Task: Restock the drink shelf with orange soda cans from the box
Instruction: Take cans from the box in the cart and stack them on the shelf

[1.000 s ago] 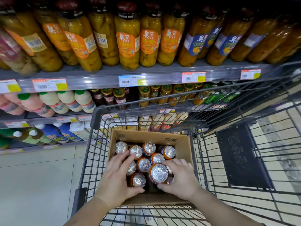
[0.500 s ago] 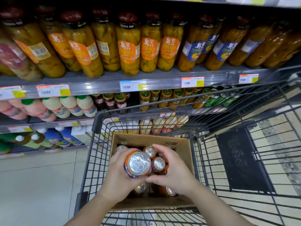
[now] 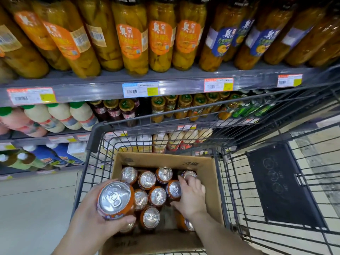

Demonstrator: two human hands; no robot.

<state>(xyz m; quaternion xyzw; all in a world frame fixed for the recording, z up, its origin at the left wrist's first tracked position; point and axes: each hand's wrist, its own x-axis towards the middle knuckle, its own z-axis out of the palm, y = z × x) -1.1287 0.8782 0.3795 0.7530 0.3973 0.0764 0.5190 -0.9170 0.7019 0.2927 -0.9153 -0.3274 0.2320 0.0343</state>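
Note:
An open cardboard box (image 3: 209, 173) sits inside a wire shopping cart (image 3: 95, 138) and holds several orange soda cans (image 3: 147, 180) standing upright. My left hand (image 3: 92, 223) grips one orange soda can (image 3: 115, 200), lifted above the box's left edge with its silver top facing me. My right hand (image 3: 192, 196) reaches down into the box on the right, its fingers curled round another can (image 3: 173, 189) that still stands among the others.
Shelves face the cart: tall jars of yellow fruit (image 3: 135, 39) on the top shelf (image 3: 165, 85), white bottles (image 3: 60, 116) and small jars (image 3: 127, 109) below. The cart's folded black flap (image 3: 281, 183) lies at the right. Pale floor (image 3: 33, 208) lies at the left.
My left hand has carried its can left and toward me. My right hand has let go of that can and dropped back into the box onto another one.

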